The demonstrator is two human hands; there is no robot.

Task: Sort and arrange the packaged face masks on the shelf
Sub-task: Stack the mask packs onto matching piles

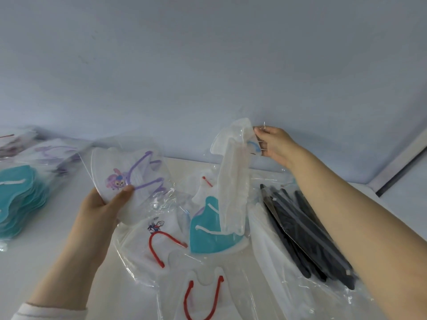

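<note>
Your left hand [99, 204] holds a packaged white mask with purple ear loops [129, 179] and a cartoon print, raised above the shelf [62, 204]; the fingers [122, 195] are curled round its lower edge with the thumb pressed on the front. Your right hand [275, 144] pinches the top corner of a second packaged white mask [233, 181], which hangs down over the loose pile; a blue ear loop appears to sit inside it, though glare makes this uncertain. Below it lies a teal mask [208, 234], with two white masks with red ear loops [161, 241] just beside it. A stack of black masks [305, 229] lies under your right forearm. A teal stack [16, 199] sits far left, well apart.
</note>
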